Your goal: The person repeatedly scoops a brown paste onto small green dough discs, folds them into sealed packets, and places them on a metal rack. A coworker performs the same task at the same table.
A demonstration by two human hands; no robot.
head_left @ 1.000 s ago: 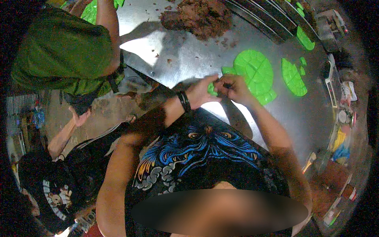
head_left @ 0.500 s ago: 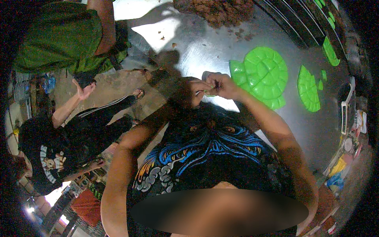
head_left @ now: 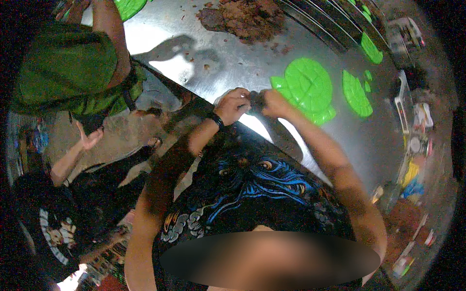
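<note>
My left hand is closed in a pinch, a dark band round its wrist. Close to its right, my right hand has its fingers bent round a small dark grey piece. The left fingertips touch this piece; its kind is hard to make out. Both hands are above the near edge of a shiny metal table. Just right of them lies a large bright green moulded shape, its round part scored into segments. Farther right rests a smaller green fan-shaped piece, with little green bits beside it.
A heap of brown crumbly material lies at the table's far side. Dark metal rails run along the far right. A co-worker in a green shirt stands at the left, and another person in black is at the lower left.
The whole view has shifted, with the green shapes now farther left. My hands have drawn slightly apart, and the dark grey piece shows more clearly between them. My left hand has come into the light.
</note>
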